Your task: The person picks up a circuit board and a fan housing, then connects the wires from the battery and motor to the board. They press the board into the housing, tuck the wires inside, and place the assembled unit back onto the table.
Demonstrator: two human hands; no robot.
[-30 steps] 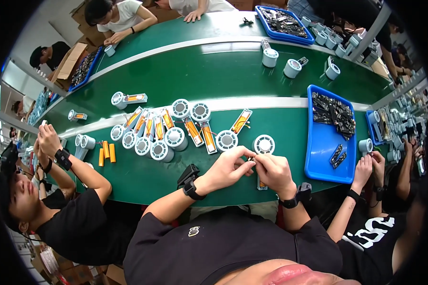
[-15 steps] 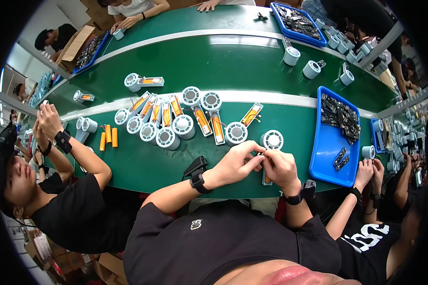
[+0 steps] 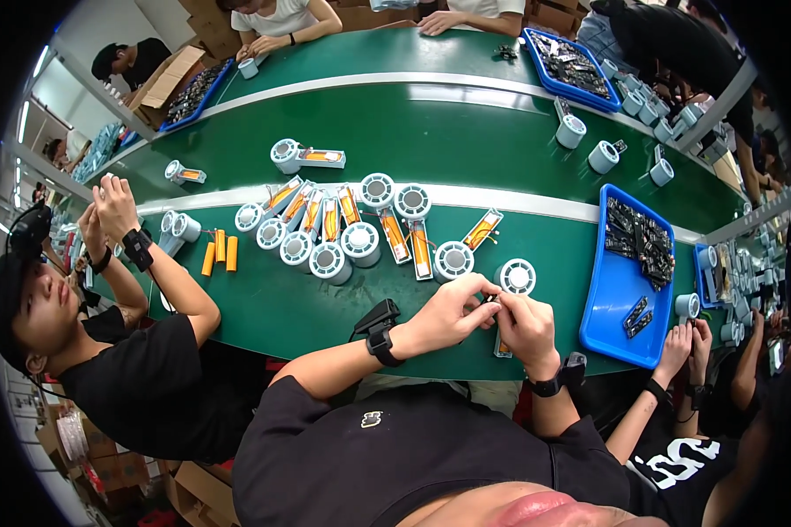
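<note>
My left hand (image 3: 446,316) and my right hand (image 3: 527,332) meet over the near edge of the green table, fingertips pinched together. Between them is a small dark part (image 3: 490,299), mostly covered by the fingers, so its kind cannot be made out. Just beyond my right hand is a light-blue round unit (image 3: 516,276) with a slotted ring top. Its handle (image 3: 502,345) shows partly below the hands, with something orange inside. To the left lies a similar unit (image 3: 453,260), its open handle (image 3: 482,230) holding an orange battery and thin wires.
Several more round units (image 3: 328,262) with open handles cluster left of my hands. Orange cells (image 3: 220,250) lie farther left. A blue tray (image 3: 611,323) with dark circuit boards (image 3: 640,239) stands at right. A metal rail (image 3: 536,204) crosses the table. People sit close on both sides.
The whole view has shifted, so the table appears lower and farther right. My hands stay pinched together, and the small dark part shows a little more between my fingers.
</note>
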